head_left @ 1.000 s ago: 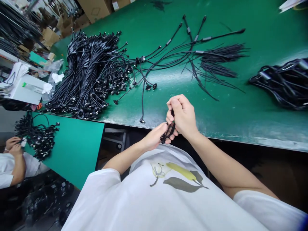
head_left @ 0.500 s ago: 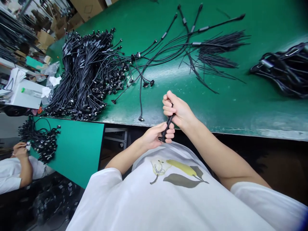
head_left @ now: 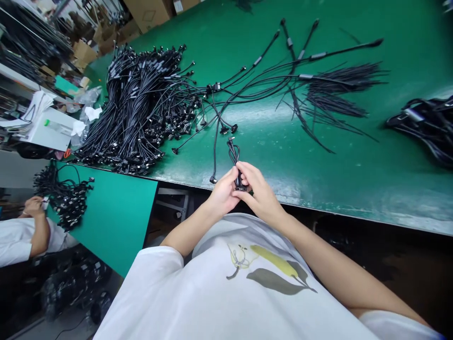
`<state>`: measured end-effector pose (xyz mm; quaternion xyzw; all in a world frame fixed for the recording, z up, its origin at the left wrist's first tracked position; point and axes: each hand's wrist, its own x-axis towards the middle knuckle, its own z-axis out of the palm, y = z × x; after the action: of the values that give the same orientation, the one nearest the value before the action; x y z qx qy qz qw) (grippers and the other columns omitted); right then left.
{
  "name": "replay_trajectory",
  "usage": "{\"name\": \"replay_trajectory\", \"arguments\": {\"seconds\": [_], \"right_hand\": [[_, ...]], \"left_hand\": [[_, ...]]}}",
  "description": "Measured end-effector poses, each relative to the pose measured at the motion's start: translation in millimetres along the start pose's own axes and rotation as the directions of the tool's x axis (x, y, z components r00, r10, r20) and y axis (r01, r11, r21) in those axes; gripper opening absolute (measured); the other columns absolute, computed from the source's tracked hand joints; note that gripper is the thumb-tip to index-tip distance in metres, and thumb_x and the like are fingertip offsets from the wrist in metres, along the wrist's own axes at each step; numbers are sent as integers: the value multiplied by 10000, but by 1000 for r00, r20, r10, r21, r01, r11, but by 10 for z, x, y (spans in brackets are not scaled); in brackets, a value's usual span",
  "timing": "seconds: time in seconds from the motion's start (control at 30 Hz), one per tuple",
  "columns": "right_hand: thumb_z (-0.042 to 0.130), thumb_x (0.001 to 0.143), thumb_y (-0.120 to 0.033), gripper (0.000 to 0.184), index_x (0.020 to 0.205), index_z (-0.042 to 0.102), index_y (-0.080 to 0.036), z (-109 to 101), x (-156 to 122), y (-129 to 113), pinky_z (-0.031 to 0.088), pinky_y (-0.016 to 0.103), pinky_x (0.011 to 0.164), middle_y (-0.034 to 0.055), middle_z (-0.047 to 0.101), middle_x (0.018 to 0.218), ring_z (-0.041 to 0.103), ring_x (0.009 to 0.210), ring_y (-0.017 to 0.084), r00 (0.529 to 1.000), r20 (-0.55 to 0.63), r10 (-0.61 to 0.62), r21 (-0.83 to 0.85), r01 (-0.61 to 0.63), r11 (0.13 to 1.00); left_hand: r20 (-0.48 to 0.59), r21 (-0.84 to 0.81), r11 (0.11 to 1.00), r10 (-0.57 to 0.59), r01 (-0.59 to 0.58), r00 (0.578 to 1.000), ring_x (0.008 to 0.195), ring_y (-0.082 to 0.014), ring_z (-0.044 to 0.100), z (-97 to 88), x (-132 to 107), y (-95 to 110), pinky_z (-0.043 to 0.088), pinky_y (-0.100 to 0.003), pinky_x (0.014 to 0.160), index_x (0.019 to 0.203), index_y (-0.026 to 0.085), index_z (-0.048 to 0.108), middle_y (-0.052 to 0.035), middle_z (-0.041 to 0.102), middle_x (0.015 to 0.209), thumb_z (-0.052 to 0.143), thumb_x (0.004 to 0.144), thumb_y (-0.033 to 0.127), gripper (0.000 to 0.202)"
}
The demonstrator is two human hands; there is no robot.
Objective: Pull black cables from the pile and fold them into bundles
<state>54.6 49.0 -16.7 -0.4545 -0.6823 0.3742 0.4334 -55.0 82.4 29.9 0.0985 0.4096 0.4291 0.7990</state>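
The left hand point(head_left: 222, 194) and right hand point(head_left: 260, 191) come together with thumbs and fingers pinching a folded black cable point(head_left: 232, 152) at the near edge of the bench point(head_left: 318, 182), its loops standing out beyond the fingertips; the folding looks done, though whether anything binds its middle is hidden by the fingers. Just past them, a few loose cables point(head_left: 214, 146) lie unfolded beside thin black strips point(head_left: 339, 78), and farther left a large heap of cables point(head_left: 130, 104) is seemingly still to be handled, while a dark looped bundle point(head_left: 426, 120) at far right may be finished pieces.
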Motion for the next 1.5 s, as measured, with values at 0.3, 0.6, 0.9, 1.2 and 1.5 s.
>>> {"name": "replay_trajectory", "arguments": {"seconds": [0.3, 0.6, 0.9, 1.2, 1.5], "right_hand": [[670, 798, -580, 804, 1473, 331, -305, -182, 92, 3, 396, 483, 1111, 124, 438, 1474, 484, 1320, 260, 982, 19, 190, 462, -177, 869], [693, 758, -622, 492, 686, 450, -200, -344, 436, -362, 601, 346, 715, -107, 433, 416, 461, 348, 71, 945, 21, 326, 805, -210, 555], [784, 692, -505, 482, 1013, 583, -208, -471, 371, -132, 571, 342, 813, 57, 704, 991, 682, 877, 191, 947, -14, 322, 557, -260, 789], [462, 924, -481, 374, 1092, 643, -201, -1005, 141, -110, 498, 280, 633, 41, 682, 802, 619, 620, 143, 906, -49, 421, 41, -420, 907], [542, 857, -603, 417, 877, 727, -230, -1696, -58, -84, 418, 316, 611, 67, 690, 757, 581, 642, 164, 844, -346, 411, -396, -528, 751]], "left_hand": [[185, 292, 928, 182, -231, 966, 562, -64, 397, -156, -73, -94, 406, -189, 545, 781, 158, 528, 48, 399, 648, 670, 834, 481, 357], [284, 341, 936, -198, 94, 938, 532, -63, 359, -25, -237, -158, 396, -214, 518, 811, 147, 538, 52, 367, 634, 727, 740, 564, 463], [303, 445, 881, 20, -161, 953, 541, -55, 426, -104, -109, -88, 379, -189, 501, 886, 128, 602, 22, 484, 697, 682, 798, 532, 420], [353, 877, 286, 163, -386, 921, 1039, -202, 646, -341, -95, 315, 498, -324, 917, 1142, 186, 613, -96, 680, 1135, 478, 945, 446, 353], [178, 613, 711, 300, -344, 937, 755, -142, 681, -518, -203, 819, 543, -267, 713, 916, 160, 599, -54, 699, 870, 731, 776, 465, 361]]}}
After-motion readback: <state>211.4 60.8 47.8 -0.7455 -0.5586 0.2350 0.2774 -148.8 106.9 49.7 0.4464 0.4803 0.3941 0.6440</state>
